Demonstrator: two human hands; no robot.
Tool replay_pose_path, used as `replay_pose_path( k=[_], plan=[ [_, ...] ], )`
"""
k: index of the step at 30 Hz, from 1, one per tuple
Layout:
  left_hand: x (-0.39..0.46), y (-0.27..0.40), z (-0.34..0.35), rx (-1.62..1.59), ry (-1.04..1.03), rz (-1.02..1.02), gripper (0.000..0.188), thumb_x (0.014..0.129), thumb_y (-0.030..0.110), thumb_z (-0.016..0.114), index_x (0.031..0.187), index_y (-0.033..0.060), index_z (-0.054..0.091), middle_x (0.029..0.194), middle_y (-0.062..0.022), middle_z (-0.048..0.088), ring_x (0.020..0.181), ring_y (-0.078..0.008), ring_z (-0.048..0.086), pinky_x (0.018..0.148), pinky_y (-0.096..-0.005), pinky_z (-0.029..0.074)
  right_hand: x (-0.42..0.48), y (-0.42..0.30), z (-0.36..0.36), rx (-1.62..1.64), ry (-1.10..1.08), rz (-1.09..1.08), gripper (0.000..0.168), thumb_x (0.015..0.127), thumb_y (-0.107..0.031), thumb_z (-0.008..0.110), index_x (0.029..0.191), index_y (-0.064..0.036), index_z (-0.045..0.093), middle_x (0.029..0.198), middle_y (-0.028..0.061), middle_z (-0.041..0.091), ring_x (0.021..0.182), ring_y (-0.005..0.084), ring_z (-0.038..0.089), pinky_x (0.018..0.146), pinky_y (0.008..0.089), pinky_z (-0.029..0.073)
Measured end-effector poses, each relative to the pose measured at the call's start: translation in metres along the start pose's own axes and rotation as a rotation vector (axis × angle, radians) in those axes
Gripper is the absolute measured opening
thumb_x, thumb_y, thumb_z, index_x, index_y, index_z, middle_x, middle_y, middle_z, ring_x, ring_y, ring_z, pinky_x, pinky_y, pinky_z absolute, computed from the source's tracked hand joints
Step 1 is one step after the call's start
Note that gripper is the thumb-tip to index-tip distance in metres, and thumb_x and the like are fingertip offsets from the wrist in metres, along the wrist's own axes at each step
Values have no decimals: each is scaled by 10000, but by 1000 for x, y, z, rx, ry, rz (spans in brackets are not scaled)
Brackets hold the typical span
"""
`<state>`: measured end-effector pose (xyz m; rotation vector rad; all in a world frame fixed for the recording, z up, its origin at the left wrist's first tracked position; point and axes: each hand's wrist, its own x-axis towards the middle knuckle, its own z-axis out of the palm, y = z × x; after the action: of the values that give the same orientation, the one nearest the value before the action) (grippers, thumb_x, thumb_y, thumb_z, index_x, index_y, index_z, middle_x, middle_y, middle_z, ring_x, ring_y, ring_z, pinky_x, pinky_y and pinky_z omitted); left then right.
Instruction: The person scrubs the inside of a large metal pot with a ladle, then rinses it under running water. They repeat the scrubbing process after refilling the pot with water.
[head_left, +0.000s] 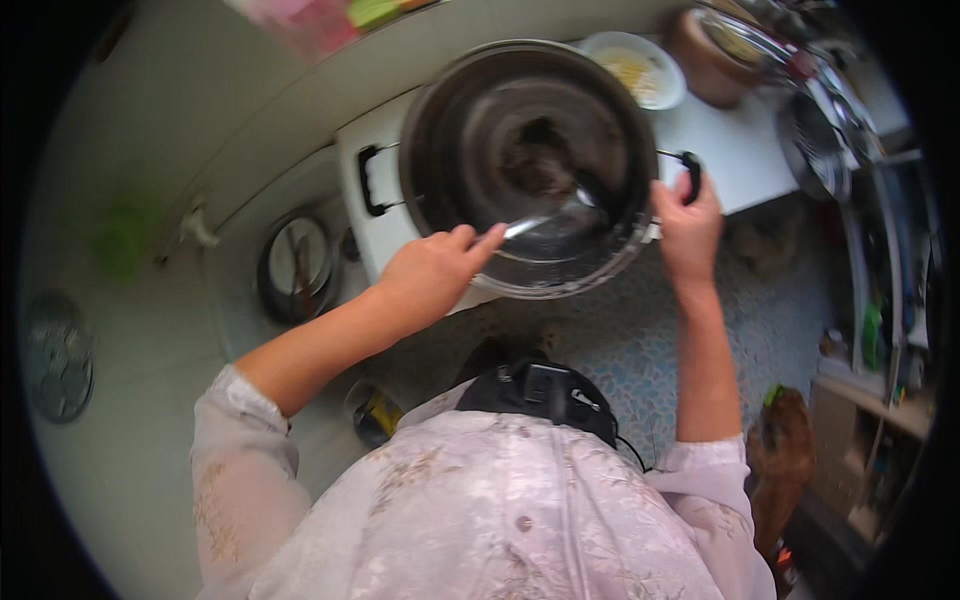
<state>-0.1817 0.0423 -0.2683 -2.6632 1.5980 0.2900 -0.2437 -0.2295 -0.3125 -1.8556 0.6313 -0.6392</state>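
Observation:
A large, deep metal pot with two black handles is on a white counter. My left hand is closed on the handle of a metal utensil, which reaches over the near rim into the pot; its far end is blurred, so its kind cannot be told. Dark matter shows on the pot's bottom. My right hand grips the pot's right handle. The left pot handle is untouched.
A white bowl with yellowish bits stands behind the pot, beside a brown pot. A colander is at right. In the sink at left lies a round pan. A brown dog is on the floor at right.

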Motion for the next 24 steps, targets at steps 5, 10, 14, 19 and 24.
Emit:
replay_pose_path(
  k=[5,10,14,19,24],
  plan=[
    [-16,-8,-1,33,-53,-30,528,758,40,557,1266,146,457,778,-83,513,631,-262,573,540,-370,479,4,-2,10,110,-18,26,120,740,-41,569,832,27,530,611,96,514,541,157,493,546,290,428],
    [-45,-31,-15,142,-181,-155,450,777,58,531,1219,137,510,774,-120,540,615,-281,589,563,-383,491,1,-8,4,82,4,-13,86,754,-18,537,805,46,513,621,161,544,538,239,539,550,316,441],
    [-42,-42,-25,144,-121,-290,459,782,78,549,1233,136,485,783,-144,532,619,-309,585,565,-407,485,10,-15,12,-12,31,-193,86,772,-31,523,811,43,505,628,218,532,567,367,525,537,387,421],
    [-6,-62,-15,66,78,-421,429,840,124,511,1262,138,436,816,-163,539,649,-342,579,579,-424,480,23,-34,15,-58,-103,-78,123,769,-28,532,869,43,535,629,155,559,542,225,554,546,337,437],
    [-5,-46,29,-203,209,-632,411,873,170,498,1274,151,411,819,-191,567,713,-392,571,638,-462,468,30,-49,31,-132,-96,-156,123,767,-37,537,846,55,515,604,140,541,527,241,533,558,337,440]
  ],
)
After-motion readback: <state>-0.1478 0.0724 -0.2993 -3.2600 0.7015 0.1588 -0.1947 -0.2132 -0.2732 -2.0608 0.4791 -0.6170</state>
